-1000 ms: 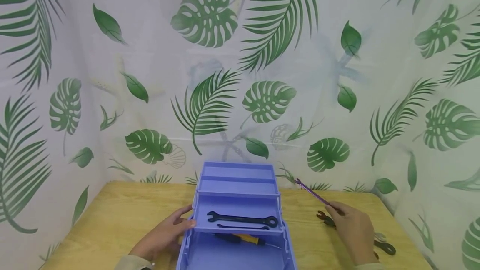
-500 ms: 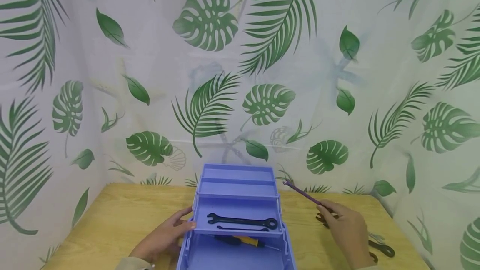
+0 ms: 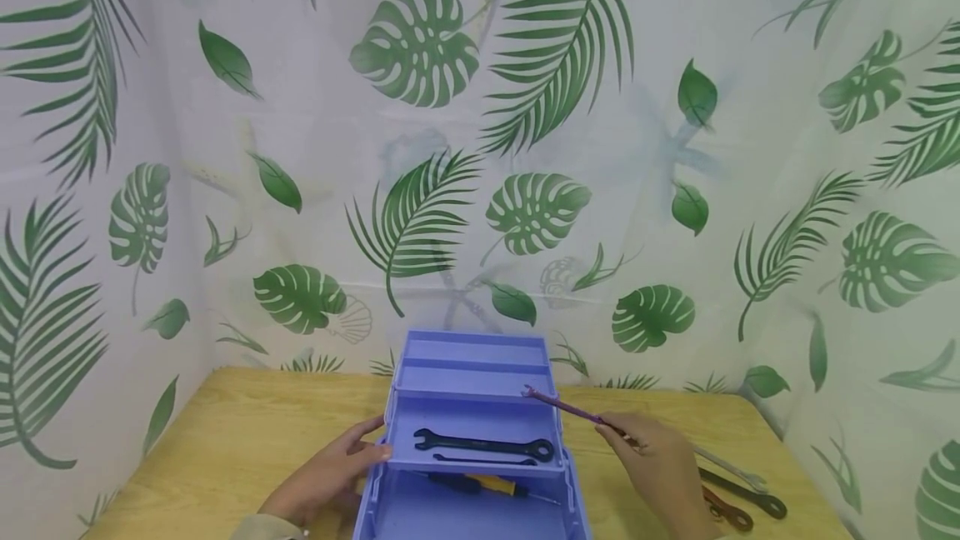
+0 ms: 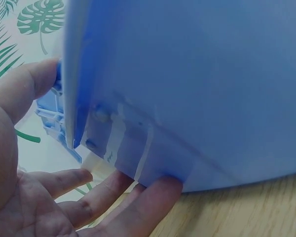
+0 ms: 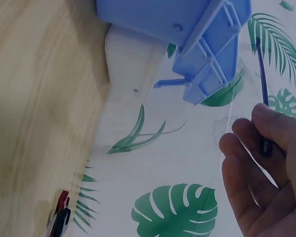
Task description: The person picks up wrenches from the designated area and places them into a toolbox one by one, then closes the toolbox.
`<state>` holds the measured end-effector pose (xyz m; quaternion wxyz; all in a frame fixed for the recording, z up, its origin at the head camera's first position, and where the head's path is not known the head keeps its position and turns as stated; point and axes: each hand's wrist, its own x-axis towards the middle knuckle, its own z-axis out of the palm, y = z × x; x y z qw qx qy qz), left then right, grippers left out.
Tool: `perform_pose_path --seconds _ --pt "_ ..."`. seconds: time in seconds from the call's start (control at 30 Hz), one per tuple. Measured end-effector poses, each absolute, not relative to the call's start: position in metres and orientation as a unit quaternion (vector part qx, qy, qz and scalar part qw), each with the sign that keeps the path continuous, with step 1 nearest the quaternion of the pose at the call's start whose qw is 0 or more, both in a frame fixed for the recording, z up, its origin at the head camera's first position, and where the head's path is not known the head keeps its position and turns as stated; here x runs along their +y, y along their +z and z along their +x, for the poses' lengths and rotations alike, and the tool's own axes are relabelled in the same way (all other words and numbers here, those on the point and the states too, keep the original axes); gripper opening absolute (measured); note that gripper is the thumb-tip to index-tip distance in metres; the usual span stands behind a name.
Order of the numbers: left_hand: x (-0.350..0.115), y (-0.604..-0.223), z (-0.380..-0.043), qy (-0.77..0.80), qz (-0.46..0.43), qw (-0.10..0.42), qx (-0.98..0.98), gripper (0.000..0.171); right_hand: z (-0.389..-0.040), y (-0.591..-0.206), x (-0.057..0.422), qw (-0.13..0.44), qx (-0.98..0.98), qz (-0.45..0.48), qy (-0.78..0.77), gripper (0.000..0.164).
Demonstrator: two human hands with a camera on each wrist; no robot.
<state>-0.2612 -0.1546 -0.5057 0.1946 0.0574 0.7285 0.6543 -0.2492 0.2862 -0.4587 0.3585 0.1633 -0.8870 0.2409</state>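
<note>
A blue toolbox point(image 3: 472, 519) stands unfolded on the table, its tiers stepping up toward the back. On the lower tray point(image 3: 442, 413) lie a black combination wrench point(image 3: 483, 443) and a thinner dark wrench point(image 3: 483, 460). Below that tray, a yellow-and-black screwdriver point(image 3: 497, 485) rests in the main compartment. My left hand point(image 3: 330, 469) holds the box's left side, thumb at the tray edge and fingers against the outer wall point(image 4: 163, 163). Between thumb and fingertips, my right hand point(image 3: 652, 461) pinches a purple wrench point(image 3: 566, 408) near one end; its far end overlaps the tray's right edge in the head view.
At the right of the wooden table point(image 3: 262, 415) lie a silver wrench point(image 3: 731, 467), a black wrench point(image 3: 742, 492) and a reddish wrench point(image 3: 729, 510), partly behind my right hand. A leaf-patterned curtain point(image 3: 450, 123) hangs behind the table.
My right hand has moved left with the purple wrench, from above the loose wrenches to the toolbox's right side. My left hand stays in place on the box.
</note>
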Motion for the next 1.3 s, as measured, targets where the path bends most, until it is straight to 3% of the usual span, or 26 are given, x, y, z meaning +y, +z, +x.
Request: perform_pose_path --seconds 0.73,1.3 --pt "-0.155 -0.505 -0.261 0.653 0.06 0.185 0.732 0.082 -0.25 -0.452 0.246 0.353 -0.859 0.324 0.179 0.022" --pt "-0.154 -0.509 -0.262 0.653 0.056 0.185 0.732 0.082 -0.261 -0.449 0.223 0.257 -0.888 0.355 0.142 0.012"
